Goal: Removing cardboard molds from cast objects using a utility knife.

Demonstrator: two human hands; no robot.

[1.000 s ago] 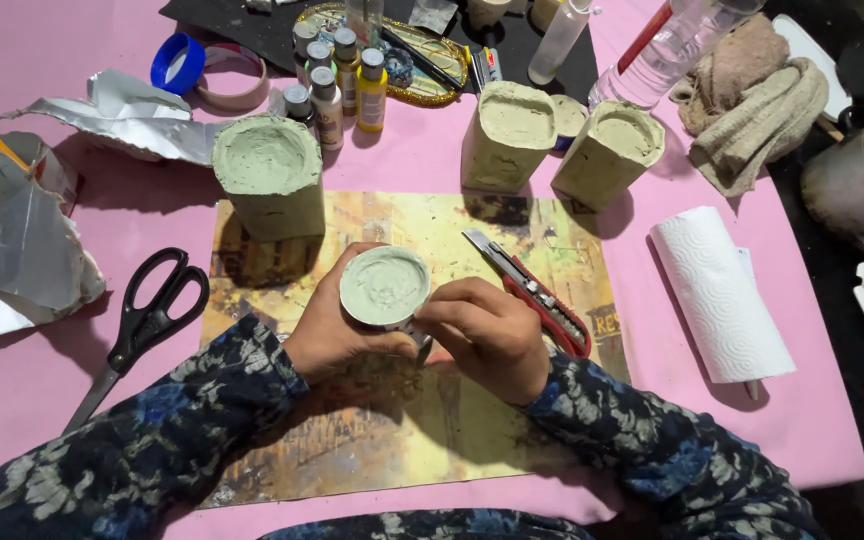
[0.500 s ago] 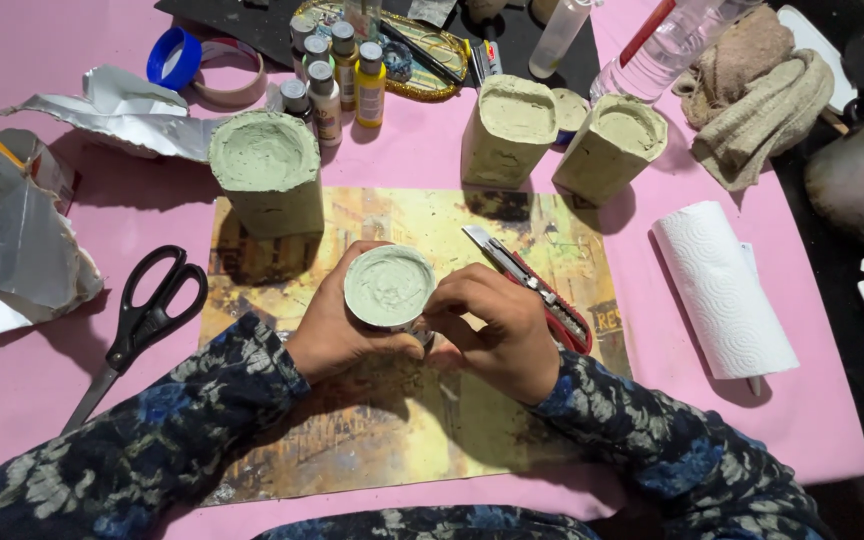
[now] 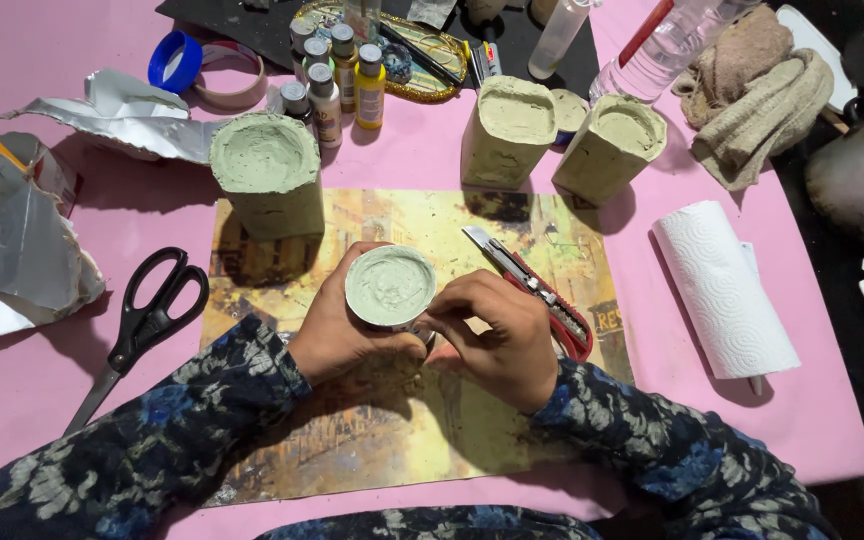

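Clay pot (image 3: 390, 287) sits gripped in my left hand (image 3: 337, 325) over the stained mat (image 3: 552, 225). My right hand (image 3: 500, 335) pinches its side, beside the red knife (image 3: 537, 295)

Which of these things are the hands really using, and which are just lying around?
In use:
- small green clay pot, held between the left hand and the right hand
- stained paper mat under them

Lying about:
- scissors
- red box cutter
- paper towel roll
- three bigger clay pots, one here
- paint bottles
- tape rolls
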